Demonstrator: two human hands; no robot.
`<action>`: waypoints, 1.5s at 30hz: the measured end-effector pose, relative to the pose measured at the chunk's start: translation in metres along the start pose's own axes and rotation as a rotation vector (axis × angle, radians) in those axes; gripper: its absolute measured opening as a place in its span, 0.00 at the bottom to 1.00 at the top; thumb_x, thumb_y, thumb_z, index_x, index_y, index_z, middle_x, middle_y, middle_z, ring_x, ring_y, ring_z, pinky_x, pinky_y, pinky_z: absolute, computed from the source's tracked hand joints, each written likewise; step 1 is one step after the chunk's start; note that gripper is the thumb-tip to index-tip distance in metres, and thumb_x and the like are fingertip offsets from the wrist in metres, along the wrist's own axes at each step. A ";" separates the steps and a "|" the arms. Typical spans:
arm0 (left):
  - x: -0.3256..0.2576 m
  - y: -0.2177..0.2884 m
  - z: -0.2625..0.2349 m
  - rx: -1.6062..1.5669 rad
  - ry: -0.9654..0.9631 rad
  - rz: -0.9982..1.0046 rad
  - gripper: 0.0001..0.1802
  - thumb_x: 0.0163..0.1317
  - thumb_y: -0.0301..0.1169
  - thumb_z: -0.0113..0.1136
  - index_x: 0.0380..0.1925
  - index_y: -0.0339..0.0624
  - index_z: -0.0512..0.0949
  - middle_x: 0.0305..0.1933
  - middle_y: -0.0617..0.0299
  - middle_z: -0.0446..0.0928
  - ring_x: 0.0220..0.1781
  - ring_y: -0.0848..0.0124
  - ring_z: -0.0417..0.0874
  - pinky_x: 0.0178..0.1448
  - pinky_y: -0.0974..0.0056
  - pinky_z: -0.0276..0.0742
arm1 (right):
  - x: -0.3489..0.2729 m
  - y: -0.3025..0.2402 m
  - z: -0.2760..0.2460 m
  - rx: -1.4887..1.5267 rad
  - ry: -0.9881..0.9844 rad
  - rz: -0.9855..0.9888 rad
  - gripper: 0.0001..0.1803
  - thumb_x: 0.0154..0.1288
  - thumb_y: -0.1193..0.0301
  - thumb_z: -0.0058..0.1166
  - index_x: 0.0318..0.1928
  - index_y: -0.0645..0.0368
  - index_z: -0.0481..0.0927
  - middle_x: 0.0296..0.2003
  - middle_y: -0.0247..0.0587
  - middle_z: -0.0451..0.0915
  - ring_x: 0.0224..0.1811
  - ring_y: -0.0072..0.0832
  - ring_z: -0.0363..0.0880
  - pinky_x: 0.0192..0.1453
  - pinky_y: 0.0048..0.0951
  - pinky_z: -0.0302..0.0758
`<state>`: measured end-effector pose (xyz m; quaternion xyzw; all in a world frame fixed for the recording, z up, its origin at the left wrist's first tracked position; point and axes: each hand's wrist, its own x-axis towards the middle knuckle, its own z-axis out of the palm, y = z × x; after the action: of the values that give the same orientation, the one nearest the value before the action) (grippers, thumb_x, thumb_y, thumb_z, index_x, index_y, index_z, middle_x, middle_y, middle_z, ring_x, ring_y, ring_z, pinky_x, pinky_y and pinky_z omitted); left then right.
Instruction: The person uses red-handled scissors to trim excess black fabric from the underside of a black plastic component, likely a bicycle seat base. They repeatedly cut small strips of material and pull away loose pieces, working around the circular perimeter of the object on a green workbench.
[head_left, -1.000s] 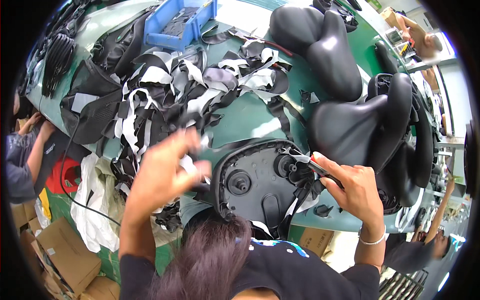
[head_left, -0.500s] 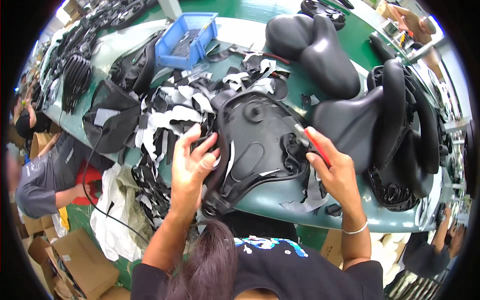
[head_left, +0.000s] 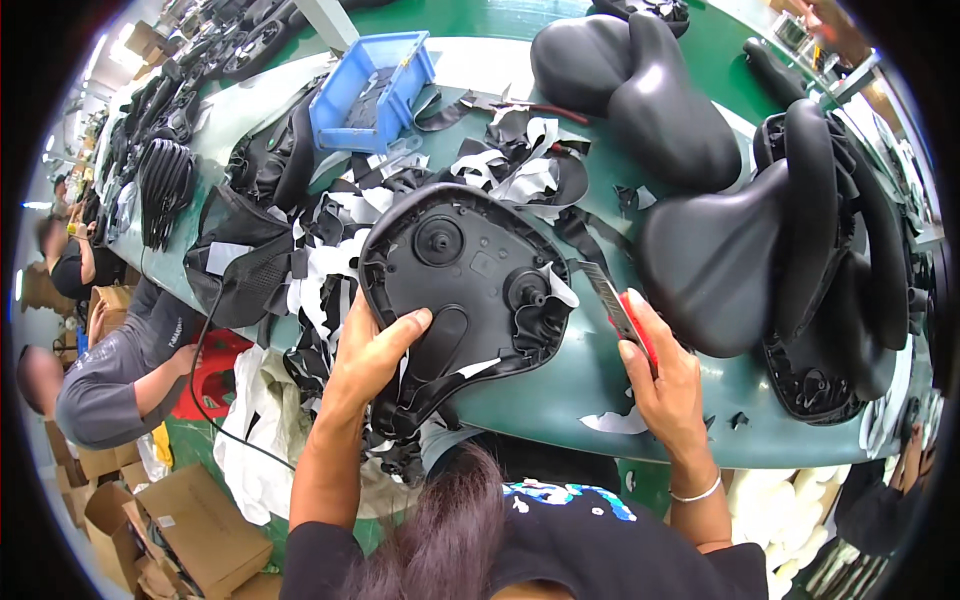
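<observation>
Left grip (head_left: 368,360) on saddle (head_left: 478,285), cutter (head_left: 620,317) in right grip (head_left: 668,388)

Seat underside (head_left: 470,290): black, one white strip (head_left: 480,367) near the lower edge. Knife (head_left: 620,314): red handle, grey blade. Counter (head_left: 520,405): dark green, plain surface. Scraps (head_left: 335,262): mixed black and white. Bin (head_left: 345,138): blue. Padded seats (head_left: 710,260): uniform black. Boxes (head_left: 208,525): plain brown. Floor (head_left: 195,447): green. Shirt (head_left: 640,550): black, with blue-and-white print. Bracelet (head_left: 695,494): silver.

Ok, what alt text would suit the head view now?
A person's left hand grips an upturned black seat at a green table, while the right hand holds a red cutter beside it. Black and white scraps and a blue bin lie beyond; more black seats sit to the right.
</observation>
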<state>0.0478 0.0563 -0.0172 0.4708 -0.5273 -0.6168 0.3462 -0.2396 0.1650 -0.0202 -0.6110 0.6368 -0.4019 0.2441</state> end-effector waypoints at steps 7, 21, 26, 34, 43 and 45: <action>0.001 0.010 0.005 0.050 0.004 -0.014 0.32 0.55 0.24 0.59 0.61 0.31 0.63 0.53 0.52 0.74 0.54 0.66 0.75 0.61 0.62 0.70 | 0.021 0.002 0.006 -0.283 -0.117 -0.151 0.29 0.60 0.73 0.58 0.64 0.51 0.70 0.25 0.44 0.77 0.20 0.41 0.75 0.25 0.37 0.73; -0.067 0.003 0.078 -0.096 0.069 0.045 0.37 0.50 0.33 0.72 0.58 0.33 0.65 0.55 0.55 0.72 0.54 0.66 0.75 0.61 0.61 0.70 | -0.072 -0.037 0.030 -0.196 -0.203 0.194 0.32 0.65 0.74 0.53 0.66 0.65 0.57 0.22 0.52 0.76 0.18 0.49 0.75 0.23 0.44 0.69; -0.086 -0.034 0.099 -0.067 0.205 0.355 0.47 0.45 0.39 0.78 0.60 0.34 0.61 0.56 0.56 0.70 0.55 0.67 0.73 0.61 0.62 0.70 | -0.092 -0.062 0.022 0.296 -0.295 0.629 0.28 0.69 0.72 0.49 0.66 0.60 0.56 0.19 0.42 0.74 0.14 0.32 0.75 0.21 0.34 0.69; -0.080 -0.014 0.065 -0.158 0.130 0.076 0.37 0.57 0.26 0.66 0.61 0.34 0.55 0.55 0.52 0.68 0.55 0.66 0.75 0.59 0.63 0.72 | -0.030 -0.018 0.032 0.029 0.199 0.079 0.36 0.59 0.72 0.62 0.65 0.62 0.59 0.38 0.40 0.77 0.36 0.24 0.77 0.39 0.25 0.74; -0.038 0.019 0.033 -0.626 0.241 -0.057 0.22 0.57 0.23 0.56 0.54 0.31 0.69 0.51 0.53 0.76 0.50 0.64 0.80 0.58 0.61 0.75 | -0.008 -0.065 0.011 0.812 -0.174 0.003 0.22 0.44 0.76 0.61 0.44 0.64 0.75 0.29 0.37 0.79 0.31 0.24 0.78 0.37 0.24 0.72; -0.021 0.029 0.059 -0.385 0.199 0.124 0.23 0.58 0.25 0.59 0.54 0.32 0.69 0.50 0.53 0.77 0.50 0.65 0.80 0.58 0.61 0.77 | 0.013 -0.087 0.007 0.291 -0.224 -0.223 0.25 0.42 0.75 0.64 0.47 0.65 0.76 0.37 0.41 0.79 0.33 0.31 0.80 0.42 0.25 0.74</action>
<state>-0.0033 0.0893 0.0153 0.4215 -0.3909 -0.6342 0.5171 -0.1854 0.1573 0.0484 -0.6770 0.4692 -0.4436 0.3531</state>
